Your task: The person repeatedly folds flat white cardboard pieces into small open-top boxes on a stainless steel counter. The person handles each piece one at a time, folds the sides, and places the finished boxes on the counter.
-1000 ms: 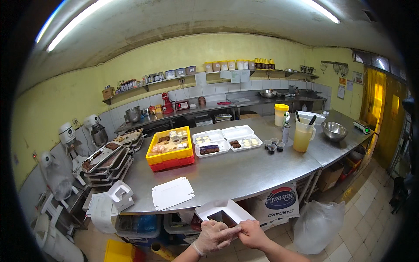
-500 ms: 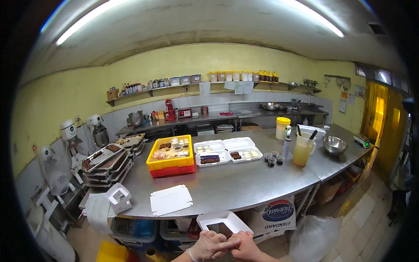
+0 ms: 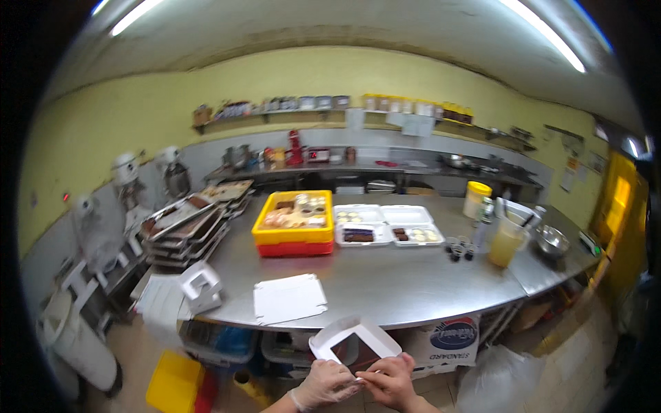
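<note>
A steel table (image 3: 385, 282) in a yellow-walled kitchen carries a yellow crate (image 3: 294, 222), foam trays (image 3: 389, 225) and flat card (image 3: 289, 299). Below its near edge, the left hand (image 3: 322, 383) and right hand (image 3: 385, 380) pinch a white windowed box (image 3: 352, 342); the frame's edge cuts off both wrists.

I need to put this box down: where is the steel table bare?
Bare steel lies between the flat white carton and the clear jug of yellow liquid, in front of the white foam trays. The far right end, around the metal bowl, is crowded.
</note>
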`<action>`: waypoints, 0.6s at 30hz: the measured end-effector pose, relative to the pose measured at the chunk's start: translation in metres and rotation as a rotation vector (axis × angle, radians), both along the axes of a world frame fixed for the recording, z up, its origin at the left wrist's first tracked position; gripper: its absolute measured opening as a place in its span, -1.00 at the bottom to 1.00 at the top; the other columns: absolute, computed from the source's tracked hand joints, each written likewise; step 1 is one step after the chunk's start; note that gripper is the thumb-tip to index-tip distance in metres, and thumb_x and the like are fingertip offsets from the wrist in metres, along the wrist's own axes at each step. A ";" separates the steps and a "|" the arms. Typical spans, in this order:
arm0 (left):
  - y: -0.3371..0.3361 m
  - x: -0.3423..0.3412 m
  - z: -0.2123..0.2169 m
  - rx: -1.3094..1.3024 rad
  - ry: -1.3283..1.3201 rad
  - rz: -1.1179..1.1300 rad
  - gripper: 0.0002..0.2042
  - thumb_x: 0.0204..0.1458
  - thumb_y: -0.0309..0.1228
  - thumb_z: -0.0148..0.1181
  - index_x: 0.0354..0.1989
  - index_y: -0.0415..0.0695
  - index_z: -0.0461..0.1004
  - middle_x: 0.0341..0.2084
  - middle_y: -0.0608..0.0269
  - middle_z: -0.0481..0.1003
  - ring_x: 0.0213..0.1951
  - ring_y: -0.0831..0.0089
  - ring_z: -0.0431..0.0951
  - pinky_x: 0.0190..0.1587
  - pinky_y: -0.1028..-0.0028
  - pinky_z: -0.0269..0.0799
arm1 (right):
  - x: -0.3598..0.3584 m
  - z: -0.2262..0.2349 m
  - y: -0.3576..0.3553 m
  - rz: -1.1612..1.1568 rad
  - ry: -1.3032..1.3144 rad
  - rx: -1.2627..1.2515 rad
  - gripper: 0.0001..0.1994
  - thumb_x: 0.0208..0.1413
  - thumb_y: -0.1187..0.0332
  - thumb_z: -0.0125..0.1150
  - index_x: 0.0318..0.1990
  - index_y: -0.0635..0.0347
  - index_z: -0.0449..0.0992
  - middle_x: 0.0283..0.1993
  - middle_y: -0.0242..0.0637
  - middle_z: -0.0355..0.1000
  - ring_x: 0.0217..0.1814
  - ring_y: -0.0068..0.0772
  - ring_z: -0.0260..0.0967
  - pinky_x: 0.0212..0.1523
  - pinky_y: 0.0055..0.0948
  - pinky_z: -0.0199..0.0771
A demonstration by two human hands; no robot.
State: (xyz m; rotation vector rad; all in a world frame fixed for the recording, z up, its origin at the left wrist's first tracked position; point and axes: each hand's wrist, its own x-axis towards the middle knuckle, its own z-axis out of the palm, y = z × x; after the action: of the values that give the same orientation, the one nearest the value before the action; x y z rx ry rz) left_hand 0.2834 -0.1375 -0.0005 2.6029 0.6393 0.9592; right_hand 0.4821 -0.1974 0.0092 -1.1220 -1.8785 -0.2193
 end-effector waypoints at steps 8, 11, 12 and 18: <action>0.100 -0.151 -0.016 0.227 -0.068 0.778 -0.90 -0.02 -0.18 0.21 -0.35 0.19 0.52 -0.33 0.48 0.44 -0.12 0.43 0.41 0.08 0.20 -0.01 | -0.039 -0.016 0.086 -0.106 0.234 -0.141 -0.76 -0.03 0.46 0.19 -0.15 0.21 0.50 -0.18 -0.15 0.35 -0.06 -0.13 0.25 0.00 -0.22 0.20; 0.145 -0.218 -0.018 0.250 -0.077 1.020 -0.88 -0.02 -0.21 0.22 -0.29 0.18 0.55 -0.25 0.43 0.45 -0.06 0.40 0.38 0.15 0.13 -0.08 | -0.059 -0.029 0.126 -0.087 0.190 -0.235 -0.75 -0.04 0.50 0.19 -0.14 0.22 0.49 -0.16 -0.13 0.32 -0.05 -0.13 0.20 0.00 -0.24 0.20; 0.161 -0.239 -0.021 0.289 -0.102 1.104 -0.88 0.00 -0.21 0.21 -0.29 0.16 0.55 -0.23 0.43 0.46 -0.05 0.39 0.37 0.17 0.11 -0.10 | -0.065 -0.034 0.142 -0.058 0.183 -0.293 -0.74 -0.04 0.50 0.19 -0.13 0.22 0.48 -0.15 -0.13 0.30 -0.04 -0.14 0.18 0.01 -0.25 0.19; 0.242 -0.330 -0.050 0.063 0.044 1.302 -0.80 0.02 -0.27 0.16 -0.16 0.14 0.52 0.00 0.32 0.37 0.19 0.22 0.19 0.29 -0.13 -0.36 | -0.105 -0.089 0.273 -0.194 0.006 -0.387 -0.50 -0.09 0.28 0.32 0.05 0.19 0.36 -0.01 -0.04 0.28 0.09 0.00 0.16 0.12 -0.11 0.14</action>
State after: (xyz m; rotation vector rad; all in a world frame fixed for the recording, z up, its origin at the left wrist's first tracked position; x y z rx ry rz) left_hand -0.0464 0.1045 -0.0509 2.0231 2.4387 1.1611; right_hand 0.3775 0.0761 -0.0795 -1.5664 -1.8530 0.0440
